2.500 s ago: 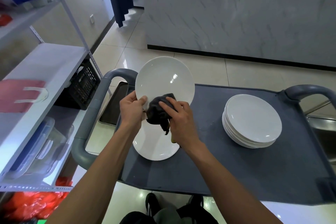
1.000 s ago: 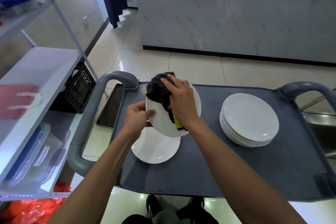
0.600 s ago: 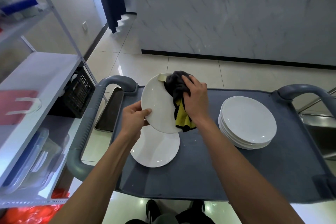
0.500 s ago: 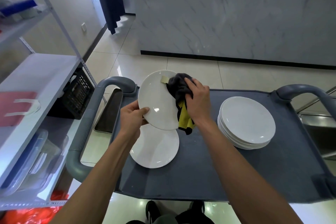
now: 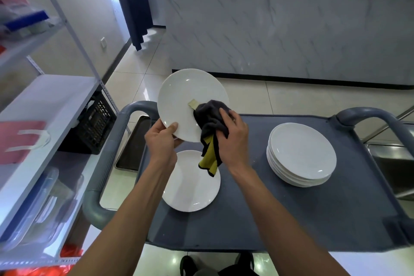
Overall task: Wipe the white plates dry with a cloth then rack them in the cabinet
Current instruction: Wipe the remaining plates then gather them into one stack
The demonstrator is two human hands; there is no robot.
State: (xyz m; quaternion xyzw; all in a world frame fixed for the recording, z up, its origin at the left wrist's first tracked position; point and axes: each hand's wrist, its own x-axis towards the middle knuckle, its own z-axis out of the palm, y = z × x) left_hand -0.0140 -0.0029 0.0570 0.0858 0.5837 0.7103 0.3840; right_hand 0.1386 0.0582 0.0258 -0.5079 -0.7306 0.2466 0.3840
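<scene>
Fingers of the left hand (image 5: 160,139) are clamped on the tilted white plate (image 5: 181,101) rim. A bunched cloth (image 5: 210,123) is gripped by the right hand (image 5: 233,139), apparently pressed against the plate face.

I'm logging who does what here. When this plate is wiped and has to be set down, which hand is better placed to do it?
Probably the left hand: it already grips the lifted plate by its lower rim, above the single plate on the cart. The right hand is occupied holding the cloth against the plate.
</scene>
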